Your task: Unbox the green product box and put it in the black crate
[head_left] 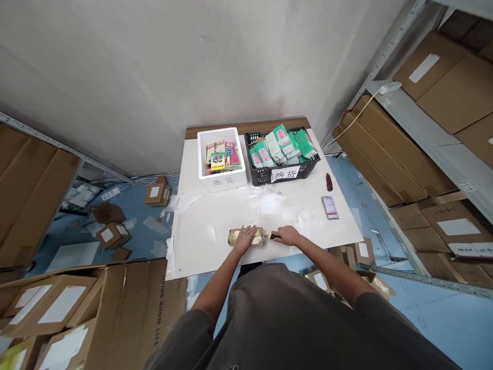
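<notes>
A small parcel wrapped in shiny tan tape lies near the front edge of the white table. My left hand rests flat on top of it, fingers stretched out. In my right hand is a yellow and black utility knife, its tip at the parcel's right end. Whether the blade has entered the tape is too small to tell.
At the table's back stand a white foam box of booklets and a black crate of green boxes. A red and black cutter and a blurred card lie right. Shelving flanks the right side; cartons stand left.
</notes>
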{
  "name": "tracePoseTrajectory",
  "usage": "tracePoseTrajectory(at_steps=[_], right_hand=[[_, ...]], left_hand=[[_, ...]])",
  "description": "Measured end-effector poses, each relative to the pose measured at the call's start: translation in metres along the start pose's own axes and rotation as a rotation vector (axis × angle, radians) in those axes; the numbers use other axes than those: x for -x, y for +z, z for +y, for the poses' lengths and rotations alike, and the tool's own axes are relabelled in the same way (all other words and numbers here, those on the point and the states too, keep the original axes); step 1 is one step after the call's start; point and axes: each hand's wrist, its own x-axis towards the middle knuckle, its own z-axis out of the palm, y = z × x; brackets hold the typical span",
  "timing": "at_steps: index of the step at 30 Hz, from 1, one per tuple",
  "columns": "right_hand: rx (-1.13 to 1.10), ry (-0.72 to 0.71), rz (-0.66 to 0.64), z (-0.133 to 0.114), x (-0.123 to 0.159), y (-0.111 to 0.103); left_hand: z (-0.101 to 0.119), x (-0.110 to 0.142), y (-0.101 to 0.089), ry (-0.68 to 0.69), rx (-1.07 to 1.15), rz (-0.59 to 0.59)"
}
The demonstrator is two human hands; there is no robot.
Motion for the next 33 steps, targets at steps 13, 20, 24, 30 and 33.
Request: tracePoseTrajectory(at_steps=[13,20,24,30,33], right_hand=[[0.127,-0.102,-0.009,0.004,-0.017,-0.010],[0.095,-0.078,-0.024,0.001,-0.033,0.003],[0.026,-0.058,-0.003,0.010,-0.048,0.000],[-0.199,0.175,0.131,0.064,-0.038,-0.009],[-0.516,0.207,0.165,0.073,-0.015,0.029]], left_hand=[[-0.010,-0.002,0.015,0.036,0.120,0.196],[-0.010,-0.002,0.017,0.037,0.151,0.193],[-0.008,0.000,0.014,0.023,0.186,0.210],[-0.010,-0.001,0.014,0.031,0.222,0.209],[-0.013,-0.002,0.019,0.019,0.214,0.221]])
